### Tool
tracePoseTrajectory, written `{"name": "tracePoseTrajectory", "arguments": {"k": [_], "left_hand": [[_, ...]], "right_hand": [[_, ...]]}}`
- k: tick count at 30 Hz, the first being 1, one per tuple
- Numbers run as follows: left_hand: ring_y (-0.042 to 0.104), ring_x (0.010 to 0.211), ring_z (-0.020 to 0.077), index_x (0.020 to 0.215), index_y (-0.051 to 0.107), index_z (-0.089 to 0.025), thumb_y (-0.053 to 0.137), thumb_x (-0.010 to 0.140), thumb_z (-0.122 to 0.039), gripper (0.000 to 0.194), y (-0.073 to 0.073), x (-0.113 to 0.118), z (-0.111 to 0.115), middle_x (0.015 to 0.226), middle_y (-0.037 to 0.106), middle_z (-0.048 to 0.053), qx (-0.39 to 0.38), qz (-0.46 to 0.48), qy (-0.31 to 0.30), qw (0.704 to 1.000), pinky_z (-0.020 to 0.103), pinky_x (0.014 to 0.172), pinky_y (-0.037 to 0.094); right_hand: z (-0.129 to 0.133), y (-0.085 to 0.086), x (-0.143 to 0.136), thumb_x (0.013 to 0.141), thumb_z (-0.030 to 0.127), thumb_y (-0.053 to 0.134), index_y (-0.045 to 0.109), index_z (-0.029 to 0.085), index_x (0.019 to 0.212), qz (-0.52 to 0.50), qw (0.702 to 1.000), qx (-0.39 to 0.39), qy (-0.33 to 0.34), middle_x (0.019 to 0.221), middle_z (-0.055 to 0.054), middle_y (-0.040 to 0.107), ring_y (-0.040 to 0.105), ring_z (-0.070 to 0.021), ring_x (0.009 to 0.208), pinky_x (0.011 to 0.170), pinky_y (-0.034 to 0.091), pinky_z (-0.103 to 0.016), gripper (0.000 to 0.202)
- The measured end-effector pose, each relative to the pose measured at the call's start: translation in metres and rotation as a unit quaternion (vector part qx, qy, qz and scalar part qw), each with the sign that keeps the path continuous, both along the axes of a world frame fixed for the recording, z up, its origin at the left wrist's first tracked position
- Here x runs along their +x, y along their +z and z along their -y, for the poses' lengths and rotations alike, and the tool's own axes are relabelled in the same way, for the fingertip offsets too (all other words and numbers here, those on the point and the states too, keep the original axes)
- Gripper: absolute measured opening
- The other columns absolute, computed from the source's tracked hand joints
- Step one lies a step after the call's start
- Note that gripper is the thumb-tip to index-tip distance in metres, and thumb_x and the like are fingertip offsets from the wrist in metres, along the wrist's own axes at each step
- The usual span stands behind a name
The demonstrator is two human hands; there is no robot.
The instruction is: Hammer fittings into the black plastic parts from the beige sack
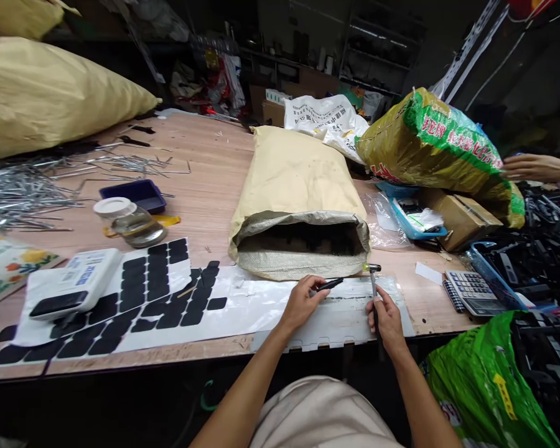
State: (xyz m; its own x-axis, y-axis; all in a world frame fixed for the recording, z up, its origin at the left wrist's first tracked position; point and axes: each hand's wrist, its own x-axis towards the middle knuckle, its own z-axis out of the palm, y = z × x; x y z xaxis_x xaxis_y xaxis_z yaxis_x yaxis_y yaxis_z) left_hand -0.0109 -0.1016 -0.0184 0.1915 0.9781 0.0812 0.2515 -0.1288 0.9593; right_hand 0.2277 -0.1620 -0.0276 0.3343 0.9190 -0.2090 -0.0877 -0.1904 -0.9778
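While the fingers of our left hand (303, 303) pinch a black part (331, 284) in front of the open sack (303, 168), those of our right hand (386, 316) grasp a hammer (373, 285). To work well, we should probably steady the part on the grey sheet (345, 325), keeping our fingers clear of the hammer; the sack seems to limit any forward swing. Left of the sack, black pads (158, 274) and a jar (142, 228) crowd the worktop (205, 162); right of it are a calculator (476, 289), a gold bag (401, 146) and a co-worker's hand (529, 167).
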Motion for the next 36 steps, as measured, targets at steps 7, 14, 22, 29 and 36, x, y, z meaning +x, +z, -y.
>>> {"name": "tracePoseTrajectory", "arguments": {"k": [7,14,22,29,36], "left_hand": [[0.058,0.077,0.0163,0.095,0.067,-0.018,0.072,0.078,-0.049,0.036,0.021,-0.026,0.036,0.085,0.065,0.002,-0.175,0.128,-0.123,0.969,0.026,0.07,0.044],[0.06,0.073,0.019,0.089,0.075,-0.018,0.062,0.084,-0.043,0.028,0.024,-0.036,0.091,0.079,0.07,0.003,-0.209,-0.157,-0.279,0.924,0.027,0.065,0.04],[0.069,0.082,0.0252,0.103,0.076,-0.022,0.054,0.09,-0.039,0.03,-0.012,-0.021,0.121,0.095,0.078,0.008,-0.143,-0.32,-0.111,0.93,0.033,0.076,0.048],[0.071,0.083,0.0262,0.109,0.075,-0.021,0.054,0.088,-0.035,0.032,-0.017,-0.021,0.125,0.099,0.078,0.01,-0.128,-0.287,-0.106,0.943,0.034,0.077,0.05],[0.065,0.068,0.0209,0.103,0.077,-0.021,0.055,0.089,-0.053,0.041,0.034,-0.002,0.07,0.073,0.072,0.002,-0.112,-0.174,-0.12,0.971,0.028,0.064,0.045]], "right_hand": [[0.001,-0.004,-0.001,0.087,0.048,0.063,0.051,0.018,0.141,0.001,1.0,0.018,0.012,0.071,0.005,0.06,0.046,-0.0069,0.039,0.03,0.036,-0.017,0.064],[0.003,-0.004,0.003,0.088,0.046,0.061,0.053,0.018,0.139,0.004,0.999,0.02,0.029,0.071,0.005,0.06,0.047,-0.0066,0.04,0.031,0.037,-0.017,0.059],[0.004,-0.003,0.001,0.089,0.046,0.061,0.055,0.017,0.137,0.004,0.999,0.027,0.037,0.072,0.005,0.06,0.047,-0.0061,0.04,0.031,0.037,-0.016,0.056],[0.005,-0.006,0.001,0.09,0.046,0.059,0.055,0.018,0.136,0.006,0.998,0.033,0.044,0.073,0.005,0.059,0.047,-0.0059,0.041,0.032,0.038,-0.016,0.054],[0.004,-0.008,0.0,0.09,0.048,0.06,0.055,0.017,0.135,0.004,0.999,0.03,0.041,0.072,0.005,0.059,0.046,-0.0056,0.04,0.03,0.037,-0.016,0.055]]}}
